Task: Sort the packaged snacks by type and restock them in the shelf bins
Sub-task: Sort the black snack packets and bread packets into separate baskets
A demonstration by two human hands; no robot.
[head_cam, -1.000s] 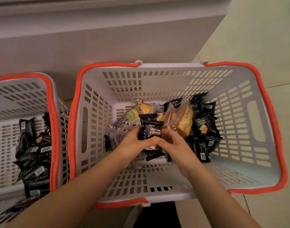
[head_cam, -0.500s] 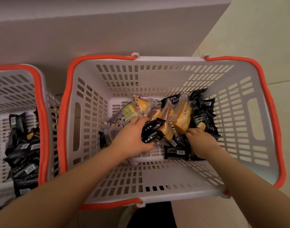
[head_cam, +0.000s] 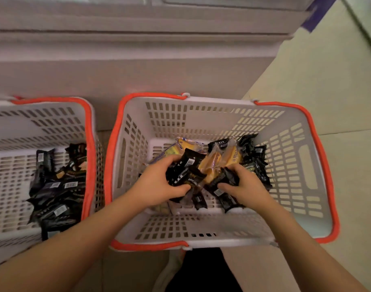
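Nearest, left hand [head_cam: 159, 182]: fingers curled round a bunch of black snack packets [head_cam: 185, 173]. Right hand [head_cam: 246, 186]: fingers closed on more black packets [head_cam: 224, 180]. Both are low inside the mixed basket [head_cam: 201, 114], white slotted plastic with an orange rim. Packets are probably light, crinkly and slippery film; best pinched across the flat body or sealed ends, several per grab. Yellow cake packets [head_cam: 220, 161], just behind the hands, are likely soft and crushable. Left basket [head_cam: 43, 121] holds black packets only. Floor: pale tile [head_cam: 336, 85]. Beyond: grey shelf base [head_cam: 138, 66].
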